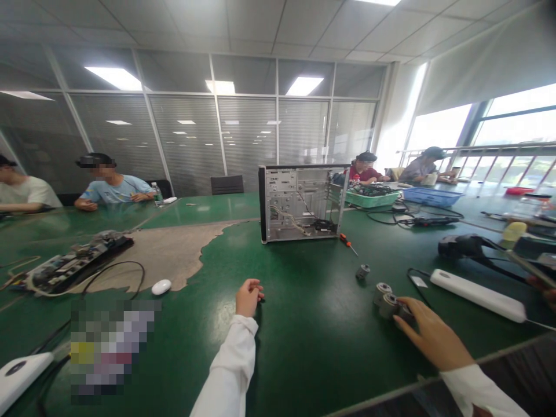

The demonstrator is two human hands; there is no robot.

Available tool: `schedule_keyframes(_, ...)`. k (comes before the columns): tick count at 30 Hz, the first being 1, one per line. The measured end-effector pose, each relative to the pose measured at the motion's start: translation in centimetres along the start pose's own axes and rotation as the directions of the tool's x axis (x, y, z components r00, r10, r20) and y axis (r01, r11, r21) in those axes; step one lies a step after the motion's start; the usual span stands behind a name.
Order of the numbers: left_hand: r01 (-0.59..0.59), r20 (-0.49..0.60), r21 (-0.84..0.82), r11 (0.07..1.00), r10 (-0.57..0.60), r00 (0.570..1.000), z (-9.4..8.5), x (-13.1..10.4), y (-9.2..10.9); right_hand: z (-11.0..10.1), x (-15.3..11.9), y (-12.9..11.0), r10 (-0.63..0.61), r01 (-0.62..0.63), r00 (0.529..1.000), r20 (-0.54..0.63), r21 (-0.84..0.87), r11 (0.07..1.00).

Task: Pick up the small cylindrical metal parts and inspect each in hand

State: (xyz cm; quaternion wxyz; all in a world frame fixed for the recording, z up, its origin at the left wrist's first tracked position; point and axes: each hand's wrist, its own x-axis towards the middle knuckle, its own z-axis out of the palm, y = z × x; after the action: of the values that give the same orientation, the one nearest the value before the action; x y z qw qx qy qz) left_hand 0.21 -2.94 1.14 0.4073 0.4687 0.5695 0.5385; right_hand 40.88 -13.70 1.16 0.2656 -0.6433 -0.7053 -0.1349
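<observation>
My right hand (428,330) rests low at the right, its thumb and fingers around a small dark grey cylinder (406,313) that is mostly hidden. Touching or very near it are two more small grey metal cylinders, a nearer one (388,307) and one behind (381,292); both stand upright and look like small motors. A similar cylinder (362,272) stands apart, farther off. My left hand (249,298) is over the green table (304,341) at the middle, fingers loosely curved and slightly apart, with nothing visible in them.
An open computer case (299,202) stands ahead, an orange-handled screwdriver (347,243) beside it. A white power strip (478,294) lies at right, a circuit assembly (78,263) and a white mouse (161,287) at left. Green (373,200) and blue baskets (432,197) sit farther back, near other people.
</observation>
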Motion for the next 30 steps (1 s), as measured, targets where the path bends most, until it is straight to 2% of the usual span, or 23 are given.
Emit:
schedule_keyframes(5, -0.004, -0.005, -0.001, 1.0, 0.004, 1.0, 0.0, 0.0, -0.1, 1.7, 0.5, 0.3, -0.041, 0.039, 0.999, -0.028, -0.071, 0.997)
schedule_keyframes(11, -0.006, -0.008, -0.001, 1.0, 0.006, 1.0, -0.1, 0.1, -0.1, 1.2, 2.1, -0.3, -0.007, 0.013, 0.999, 0.045, -0.137, 0.991)
schedule_keyframes(17, -0.003, -0.006, -0.002, 1.0, 0.003, 1.0, -0.1, 0.1, -0.1, 0.9, 2.9, 0.1, -0.003, 0.006, 0.987, 0.158, -0.021, 1.0)
schedule_keyframes(22, -0.002, -0.005, -0.004, 1.0, 0.002, 1.0, 0.0, 0.0, -0.1, 1.1, 2.4, 0.6, -0.012, 0.009, 0.987, 0.163, 0.022, 1.0)
schedule_keyframes(30, 0.006, -0.017, -0.002, 1.0, -0.006, 1.0, 0.0, 0.0, 0.1, 0.4, 2.4, 0.6, -0.199, 0.199, 0.977, 0.078, 0.001, 0.98)
